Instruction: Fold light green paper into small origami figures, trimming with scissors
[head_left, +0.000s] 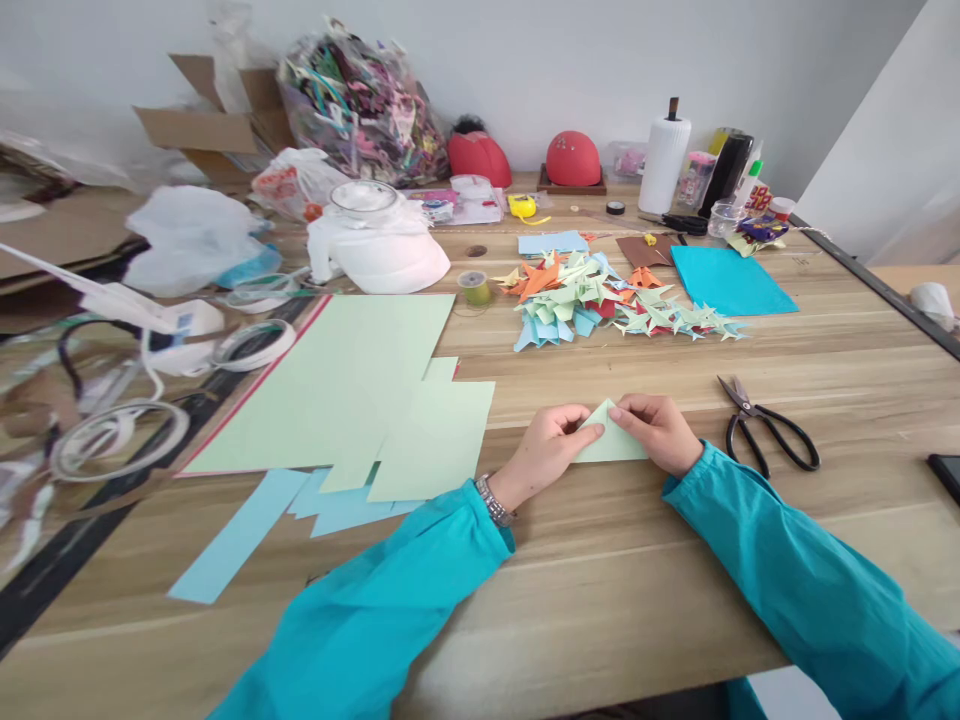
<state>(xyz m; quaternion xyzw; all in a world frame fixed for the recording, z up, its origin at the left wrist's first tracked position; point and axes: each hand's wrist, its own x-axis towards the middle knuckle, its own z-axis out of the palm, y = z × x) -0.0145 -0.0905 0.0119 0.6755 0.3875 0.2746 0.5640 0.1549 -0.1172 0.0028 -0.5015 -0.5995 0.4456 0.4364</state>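
A small piece of pale green paper (611, 443), folded to a point at its top, lies between my two hands on the wooden table. My left hand (546, 447) grips its left side with thumb and fingers. On the opposite side, my right hand (660, 430) pinches the paper close to its peak. Black-handled scissors (765, 425) rest to the right of my right hand, blades pointing away. Beyond my hands is a pile of folded paper cranes (574, 295) in green, orange, blue and red.
Pale green sheets (352, 380) and blue paper strips (232, 535) lie to the left. A thread spool (474, 288), a turquoise sheet (731, 280) and a white bottle (664, 165) stand or lie farther back. Tape rolls (255, 345) and plastic bags (195, 235) crowd the far left.
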